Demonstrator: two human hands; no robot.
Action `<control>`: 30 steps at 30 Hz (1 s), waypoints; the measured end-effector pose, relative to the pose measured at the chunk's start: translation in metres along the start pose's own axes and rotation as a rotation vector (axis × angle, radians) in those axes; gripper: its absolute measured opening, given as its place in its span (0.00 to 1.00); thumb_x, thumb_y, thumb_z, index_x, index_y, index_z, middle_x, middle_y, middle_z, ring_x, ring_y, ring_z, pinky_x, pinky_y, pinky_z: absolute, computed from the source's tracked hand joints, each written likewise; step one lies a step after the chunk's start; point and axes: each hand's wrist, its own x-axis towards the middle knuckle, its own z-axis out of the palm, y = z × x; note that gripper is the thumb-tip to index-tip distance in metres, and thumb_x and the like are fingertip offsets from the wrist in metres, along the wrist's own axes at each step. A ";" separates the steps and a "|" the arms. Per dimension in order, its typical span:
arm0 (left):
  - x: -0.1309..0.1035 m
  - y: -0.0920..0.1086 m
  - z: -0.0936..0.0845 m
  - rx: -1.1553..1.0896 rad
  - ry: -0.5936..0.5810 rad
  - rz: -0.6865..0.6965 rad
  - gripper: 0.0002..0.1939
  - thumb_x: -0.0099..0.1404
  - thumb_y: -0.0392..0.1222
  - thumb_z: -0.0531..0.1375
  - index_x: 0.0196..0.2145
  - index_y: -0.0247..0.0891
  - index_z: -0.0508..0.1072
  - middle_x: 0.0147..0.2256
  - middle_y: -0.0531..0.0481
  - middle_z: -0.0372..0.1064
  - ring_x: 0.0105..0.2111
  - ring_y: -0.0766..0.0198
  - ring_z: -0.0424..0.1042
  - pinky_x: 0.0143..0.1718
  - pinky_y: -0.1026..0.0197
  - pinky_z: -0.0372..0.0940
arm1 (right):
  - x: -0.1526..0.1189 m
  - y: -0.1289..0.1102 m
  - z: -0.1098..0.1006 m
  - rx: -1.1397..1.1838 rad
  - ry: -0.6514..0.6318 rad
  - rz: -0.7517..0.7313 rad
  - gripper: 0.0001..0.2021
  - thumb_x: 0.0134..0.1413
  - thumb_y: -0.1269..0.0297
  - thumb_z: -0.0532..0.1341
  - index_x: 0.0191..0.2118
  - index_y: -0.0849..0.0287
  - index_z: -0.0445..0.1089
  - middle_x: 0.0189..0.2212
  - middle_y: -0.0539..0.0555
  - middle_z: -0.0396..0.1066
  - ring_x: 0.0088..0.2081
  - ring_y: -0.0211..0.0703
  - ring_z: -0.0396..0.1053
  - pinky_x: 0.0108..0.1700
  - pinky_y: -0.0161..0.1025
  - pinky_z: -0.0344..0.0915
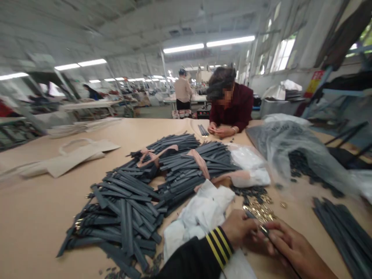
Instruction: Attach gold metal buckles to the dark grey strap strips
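Low at the right front, my left hand [238, 228], below a black cuff with yellow stripes, is closed with its fingertips pinching a dark strap [278, 251]. My right hand [293, 242] is closed on the same strap, just right of the left. A small shiny gold metal fitting [263, 229] shows on the strap between my fingertips; its exact shape is partly hidden. Just beyond my hands lies a pile of gold metal rings [260, 211], with small dark pieces [251, 191] behind it. A crumpled white cloth or bag [200, 209] lies left of my left hand.
Loose dark straps [124, 217] and tied bundles [200, 162] cover the table's middle. More straps [345, 236] lie at right, near a clear plastic bag [290, 151] of dark pieces. A beige fabric piece [84, 155] lies left. A co-worker [232, 100] leans over the far edge.
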 end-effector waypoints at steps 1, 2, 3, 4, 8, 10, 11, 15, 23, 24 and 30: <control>0.001 -0.003 0.001 -0.073 -0.021 -0.050 0.21 0.43 0.55 0.62 0.24 0.31 0.70 0.20 0.50 0.64 0.19 0.70 0.61 0.18 0.67 0.54 | 0.000 -0.002 0.000 0.036 -0.015 0.006 0.16 0.46 0.49 0.55 0.35 0.56 0.61 0.20 0.51 0.70 0.20 0.39 0.66 0.17 0.34 0.59; 0.002 -0.004 0.000 -0.119 -0.051 -0.087 0.21 0.43 0.53 0.63 0.24 0.30 0.69 0.20 0.50 0.63 0.19 0.71 0.61 0.18 0.68 0.53 | 0.001 -0.003 0.000 0.065 -0.023 0.009 0.15 0.45 0.51 0.57 0.33 0.57 0.59 0.23 0.52 0.71 0.21 0.38 0.66 0.18 0.32 0.58; 0.004 -0.004 -0.002 -0.154 -0.080 -0.112 0.20 0.43 0.51 0.63 0.25 0.29 0.69 0.20 0.50 0.63 0.19 0.71 0.61 0.19 0.69 0.54 | 0.002 -0.005 0.001 0.085 0.016 0.013 0.14 0.44 0.52 0.58 0.31 0.57 0.58 0.23 0.51 0.71 0.19 0.36 0.65 0.17 0.31 0.57; 0.006 -0.003 -0.004 -0.173 -0.102 -0.125 0.19 0.44 0.50 0.63 0.25 0.29 0.69 0.20 0.50 0.63 0.20 0.72 0.61 0.19 0.69 0.54 | 0.002 -0.006 0.003 0.101 0.036 0.013 0.14 0.45 0.53 0.58 0.30 0.57 0.56 0.23 0.51 0.71 0.19 0.35 0.64 0.17 0.31 0.57; 0.009 -0.001 -0.008 -0.161 -0.111 -0.081 0.16 0.48 0.48 0.62 0.25 0.29 0.67 0.21 0.52 0.62 0.20 0.73 0.61 0.20 0.70 0.55 | 0.003 -0.010 0.012 0.093 0.155 -0.055 0.11 0.48 0.56 0.57 0.34 0.57 0.57 0.21 0.47 0.69 0.18 0.33 0.63 0.19 0.30 0.58; 0.009 -0.002 -0.006 -0.110 -0.100 -0.046 0.16 0.49 0.48 0.61 0.24 0.30 0.66 0.20 0.52 0.62 0.20 0.73 0.60 0.21 0.70 0.55 | 0.002 -0.011 0.014 0.069 0.165 -0.095 0.09 0.49 0.58 0.56 0.33 0.58 0.59 0.21 0.47 0.68 0.18 0.32 0.62 0.20 0.31 0.60; 0.009 -0.004 -0.006 -0.084 -0.096 -0.032 0.16 0.50 0.49 0.60 0.24 0.30 0.66 0.20 0.52 0.62 0.20 0.73 0.60 0.21 0.70 0.56 | 0.002 -0.011 0.014 0.067 0.161 -0.106 0.08 0.49 0.58 0.56 0.31 0.58 0.60 0.21 0.47 0.67 0.18 0.32 0.62 0.21 0.31 0.60; 0.010 -0.010 -0.005 -0.044 -0.055 0.027 0.17 0.54 0.51 0.56 0.24 0.31 0.64 0.21 0.52 0.63 0.20 0.72 0.61 0.23 0.68 0.58 | 0.003 -0.011 0.009 0.103 0.143 -0.062 0.08 0.49 0.59 0.56 0.28 0.58 0.60 0.19 0.47 0.66 0.19 0.31 0.61 0.20 0.30 0.58; 0.008 -0.009 -0.002 0.123 -0.003 0.147 0.16 0.56 0.51 0.55 0.25 0.33 0.63 0.21 0.54 0.61 0.20 0.72 0.61 0.24 0.67 0.58 | 0.000 -0.015 0.003 0.124 0.107 0.067 0.09 0.46 0.58 0.58 0.26 0.58 0.59 0.18 0.46 0.66 0.19 0.33 0.63 0.20 0.30 0.58; 0.008 -0.008 -0.001 0.136 0.012 0.155 0.16 0.56 0.51 0.54 0.26 0.33 0.63 0.21 0.54 0.60 0.20 0.72 0.61 0.24 0.67 0.58 | 0.000 -0.014 0.003 0.140 0.100 0.064 0.09 0.46 0.59 0.58 0.26 0.58 0.59 0.19 0.46 0.66 0.20 0.33 0.63 0.21 0.30 0.59; 0.008 -0.005 -0.002 0.195 0.036 0.171 0.15 0.57 0.50 0.53 0.25 0.32 0.63 0.21 0.52 0.62 0.21 0.71 0.61 0.25 0.67 0.57 | 0.003 -0.005 0.002 0.137 0.113 0.024 0.08 0.47 0.61 0.57 0.27 0.59 0.60 0.21 0.47 0.65 0.22 0.33 0.64 0.23 0.31 0.61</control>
